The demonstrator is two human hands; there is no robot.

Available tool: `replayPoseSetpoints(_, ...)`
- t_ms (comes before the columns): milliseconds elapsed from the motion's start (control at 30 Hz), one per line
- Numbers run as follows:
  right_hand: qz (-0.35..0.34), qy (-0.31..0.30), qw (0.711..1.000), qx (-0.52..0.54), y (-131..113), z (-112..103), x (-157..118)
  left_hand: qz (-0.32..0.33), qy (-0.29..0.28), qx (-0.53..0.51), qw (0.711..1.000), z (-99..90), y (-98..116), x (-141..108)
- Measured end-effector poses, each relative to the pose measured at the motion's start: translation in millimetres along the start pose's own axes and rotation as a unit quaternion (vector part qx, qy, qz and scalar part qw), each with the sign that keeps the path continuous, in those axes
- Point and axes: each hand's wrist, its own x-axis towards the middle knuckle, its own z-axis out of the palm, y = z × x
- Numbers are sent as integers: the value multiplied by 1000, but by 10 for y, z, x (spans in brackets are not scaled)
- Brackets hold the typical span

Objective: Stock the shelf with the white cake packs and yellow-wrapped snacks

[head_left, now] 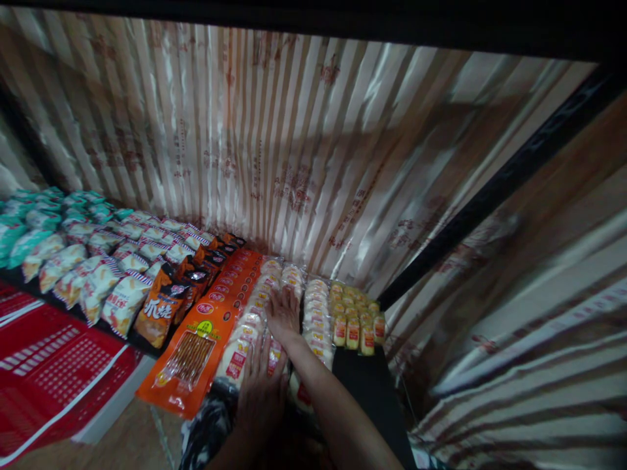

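Rows of white round wrapped buns [245, 333] with red and yellow labels lie on a black shelf. My left hand [262, 382] rests flat over the front buns, fingers apart and pointing away from me. Farther back, my right hand [284, 313] lies on the same rows with its fingers spread, and its forearm crosses above the nearer buns. Neither hand is closed around anything. To their left are overlapping orange packets of brown sticks [189, 356]. On the right, small yellow wrapped cakes [355, 316] stand in short rows.
Black-and-orange snack bags [159, 307], white snack bags [125, 297] and teal bags [29, 241] line the shelf leftward. A red basket [53, 365] stands at lower left. Patterned curtain [294, 150] hangs behind; a black post [490, 189] slants at right above the bare shelf surface [367, 385].
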Motion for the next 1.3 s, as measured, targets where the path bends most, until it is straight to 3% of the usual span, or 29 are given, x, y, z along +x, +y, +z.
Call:
replayPoseSetpoints(367, -15, 4, 1000, 9, 30, 50, 30, 1, -10, 3, 1000, 22, 16, -5)
replayPoseSetpoints(667, -10, -12, 1000, 3, 102, -88, 106, -1, 44, 36, 998, 126, 48, -14)
replayPoseSetpoints(1000, -89, 18, 996, 2, 106, -146, 362, -26, 81, 7, 996, -9, -11, 73)
replayPoseSetpoints(1300, -115, 14, 992, -40, 32, -85, 822, -3, 87, -21, 996, 131, -47, 18)
